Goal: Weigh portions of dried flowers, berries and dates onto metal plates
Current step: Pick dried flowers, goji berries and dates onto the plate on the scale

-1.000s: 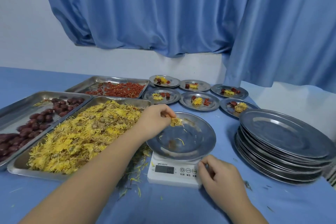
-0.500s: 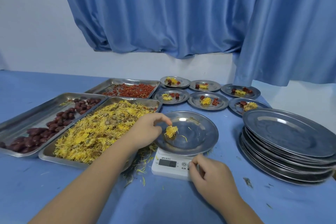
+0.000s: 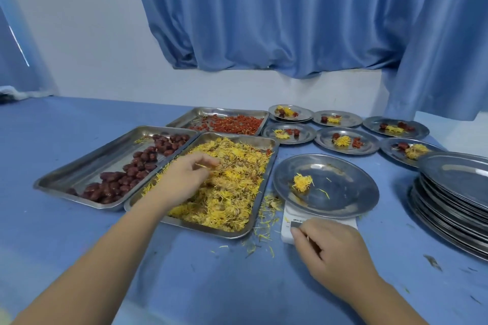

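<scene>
I had the left hand [image 3: 184, 179] down in the flower tray [image 3: 260, 141], fingers curled into the dried flowers [image 3: 232, 192] and pinching at a few strands, so I judged this to be the flower-weighing step, mid-portion. The right hand [image 3: 334, 253] sat at the front of the scale [image 3: 286, 224] with its fingers curled and partly covering the display; I could not tell whether it gripped the scale or merely rested there. The plate on the scale [image 3: 343, 187] carried one small clump of flowers [image 3: 302, 182] and a few loose petals. The next move, as I read it, called for lifting a light pinch across to that plate without shedding more petals onto the blue table [image 3: 79, 219], then clearing the display to read it. By my count there were three trays: the flower one, one of dates [image 3: 132, 171] and one of berries [image 3: 232, 124]. There was one scale with one plate on it. Six filled plates [image 3: 369, 143] stood behind it in two rows of three. One stack of empty plates [image 3: 454, 192] stood on the right, too tightly nested to count.
</scene>
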{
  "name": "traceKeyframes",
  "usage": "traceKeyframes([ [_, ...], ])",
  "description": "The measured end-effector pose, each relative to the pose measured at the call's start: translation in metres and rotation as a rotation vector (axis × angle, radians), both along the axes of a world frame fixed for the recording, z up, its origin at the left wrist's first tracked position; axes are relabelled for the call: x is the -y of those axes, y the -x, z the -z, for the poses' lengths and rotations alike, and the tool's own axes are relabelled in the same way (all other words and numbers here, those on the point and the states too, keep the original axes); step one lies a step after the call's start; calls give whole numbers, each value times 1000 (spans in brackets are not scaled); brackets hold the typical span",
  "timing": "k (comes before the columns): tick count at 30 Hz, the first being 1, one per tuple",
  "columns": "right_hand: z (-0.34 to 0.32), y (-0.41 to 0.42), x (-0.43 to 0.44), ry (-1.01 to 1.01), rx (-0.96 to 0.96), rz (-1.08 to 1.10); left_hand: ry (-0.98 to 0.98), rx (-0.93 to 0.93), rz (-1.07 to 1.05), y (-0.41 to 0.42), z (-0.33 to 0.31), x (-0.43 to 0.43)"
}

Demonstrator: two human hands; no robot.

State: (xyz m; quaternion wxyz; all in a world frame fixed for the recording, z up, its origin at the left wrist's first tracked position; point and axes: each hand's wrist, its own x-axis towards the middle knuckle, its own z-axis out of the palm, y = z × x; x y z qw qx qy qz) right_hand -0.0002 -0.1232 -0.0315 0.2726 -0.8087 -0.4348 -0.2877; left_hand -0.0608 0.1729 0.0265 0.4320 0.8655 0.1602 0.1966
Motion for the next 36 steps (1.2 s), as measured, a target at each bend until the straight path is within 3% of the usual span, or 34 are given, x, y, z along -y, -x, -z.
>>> traceKeyframes([
  [5,-8,7,-66,-37,-38,-28,-53,8,-241,6,-8,-89],
  [9,3,4,-84,-50,-69,-65,-237,-153,-354,6,6,-145],
  [20,11,-15,-82,-46,-71,-53,-586,-653,-199,-36,29,-200],
  [26,11,-16,-80,-79,-99,-51,-523,-533,-277,-34,31,-203],
  [31,9,-14,-79,-107,-107,-77,-301,-79,-377,-8,13,-172],
  [34,6,-11,-78,-147,-133,-94,-159,70,-278,6,0,-123],
  [36,4,-9,-74,-174,-163,-101,-120,71,-172,9,-8,-82],
])
